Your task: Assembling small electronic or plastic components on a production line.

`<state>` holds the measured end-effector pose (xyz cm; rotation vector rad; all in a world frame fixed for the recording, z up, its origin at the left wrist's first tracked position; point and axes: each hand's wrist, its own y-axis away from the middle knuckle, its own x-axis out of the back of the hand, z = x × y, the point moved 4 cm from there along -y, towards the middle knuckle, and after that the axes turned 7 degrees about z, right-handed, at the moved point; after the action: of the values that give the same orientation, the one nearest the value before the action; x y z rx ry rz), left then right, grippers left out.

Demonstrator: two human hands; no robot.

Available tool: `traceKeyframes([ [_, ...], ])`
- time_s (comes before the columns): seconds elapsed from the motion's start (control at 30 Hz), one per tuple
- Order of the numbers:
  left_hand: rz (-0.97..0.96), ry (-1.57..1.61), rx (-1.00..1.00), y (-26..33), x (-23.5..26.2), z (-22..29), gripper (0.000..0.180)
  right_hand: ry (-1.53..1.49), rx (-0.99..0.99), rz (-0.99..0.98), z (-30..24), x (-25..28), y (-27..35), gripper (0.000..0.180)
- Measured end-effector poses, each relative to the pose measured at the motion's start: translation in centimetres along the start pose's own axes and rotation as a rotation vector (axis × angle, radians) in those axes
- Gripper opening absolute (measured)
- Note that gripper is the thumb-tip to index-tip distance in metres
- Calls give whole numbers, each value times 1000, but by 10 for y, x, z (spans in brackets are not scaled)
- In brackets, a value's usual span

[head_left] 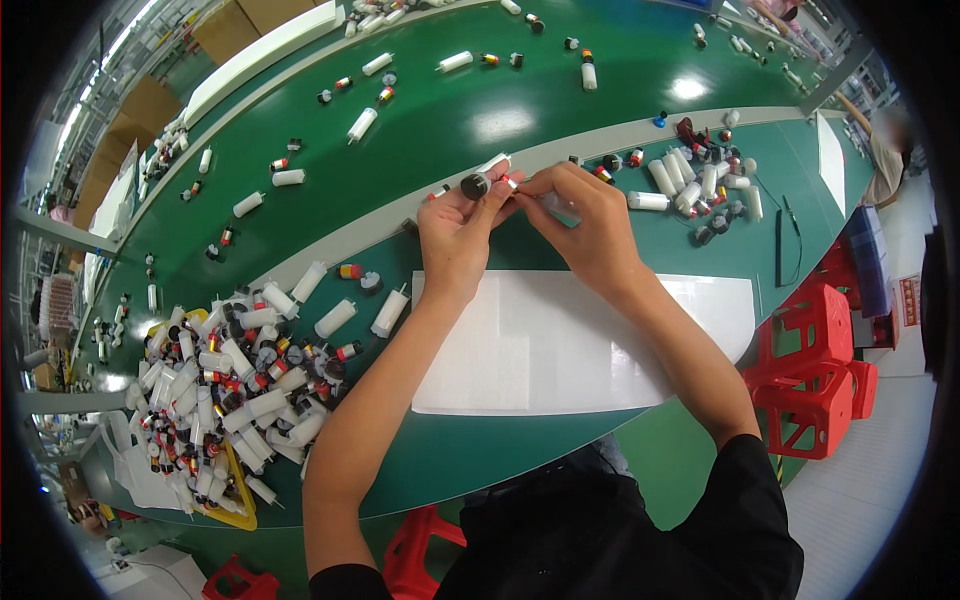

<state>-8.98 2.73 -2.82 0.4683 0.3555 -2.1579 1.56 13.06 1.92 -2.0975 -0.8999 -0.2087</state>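
My left hand (455,245) is closed around several small parts, held over the bench edge by the conveyor. Among them are a part with a round black end (475,186), a white cylinder (495,162) and a small red-and-white piece (509,183) at the thumb tip. My right hand (588,225) is closed in a pinch, thumb and forefinger meeting at that small piece. Something pale and translucent (556,205) shows under the right fingers; its kind cannot be made out. Below both hands lies a white sheet (530,350) on the green bench.
A heaped yellow tray (240,490) of white cylinders and small red and black parts stands at left. A looser pile of white cylinders (690,180) and a black pen-like tool (779,245) lie right. Parts dot the green conveyor (430,110). Red stools (810,330) stand at right.
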Motion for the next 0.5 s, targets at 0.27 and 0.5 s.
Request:
traceKeyframes([
  [0.27,58,-5,6,-7,10,-3,28,370,122,-266,-48,10,19,20],
  [0.5,28,22,43,-9,8,-4,25,505,130,-412,-80,-2,96,20],
])
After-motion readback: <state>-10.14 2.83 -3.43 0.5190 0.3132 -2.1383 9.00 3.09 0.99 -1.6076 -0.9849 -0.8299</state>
